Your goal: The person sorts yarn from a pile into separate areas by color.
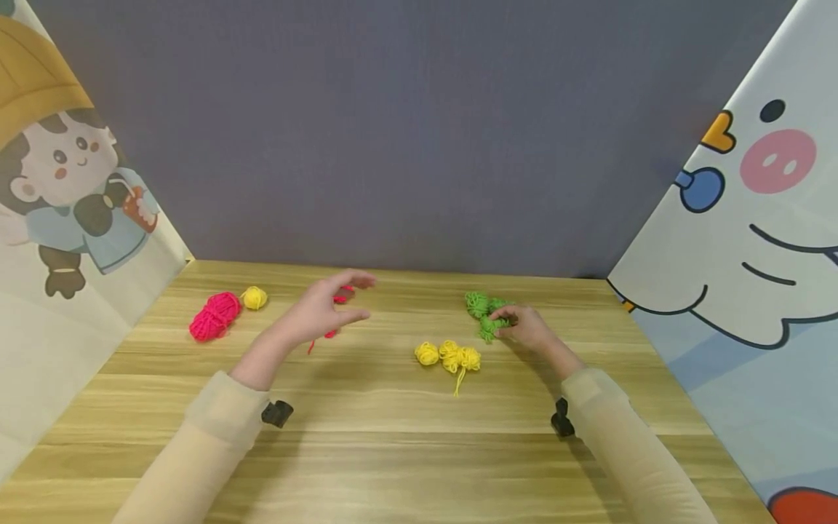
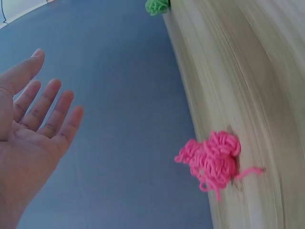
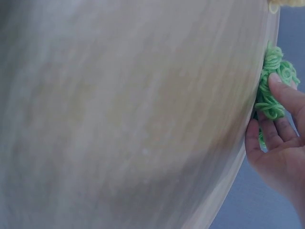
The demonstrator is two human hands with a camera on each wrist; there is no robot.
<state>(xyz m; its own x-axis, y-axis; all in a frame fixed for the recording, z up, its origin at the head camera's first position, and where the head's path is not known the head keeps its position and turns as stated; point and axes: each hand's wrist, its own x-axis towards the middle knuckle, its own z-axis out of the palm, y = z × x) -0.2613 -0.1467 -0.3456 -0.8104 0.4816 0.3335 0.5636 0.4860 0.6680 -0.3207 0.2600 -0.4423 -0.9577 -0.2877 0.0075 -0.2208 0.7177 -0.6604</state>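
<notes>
My right hand (image 1: pixel 529 331) is at the green yarn (image 1: pixel 477 304) on the right of the table, pinching one of its small bundles (image 1: pixel 489 329) between thumb and fingers. In the right wrist view the thumb lies on top of the green yarn (image 3: pixel 273 59), and the other fingers curl in underneath. My left hand (image 1: pixel 319 311) hovers over the table with thumb and fingers spread, holding nothing. Behind it in the head view, partly covered, lies a tangled bundle of pink yarn (image 1: pixel 343 294). The left wrist view shows that pink yarn (image 2: pixel 217 160) whole, with a loose tail.
Front and centre lie a yellow yarn ball (image 1: pixel 427 354) and a yellow yarn bundle (image 1: pixel 460 357) with a trailing strand. To the far left are a larger pink skein (image 1: pixel 216 316) and a small yellow ball (image 1: pixel 254 298). A grey panel (image 1: pixel 406 145) stands behind the wooden table (image 1: pixel 393 451).
</notes>
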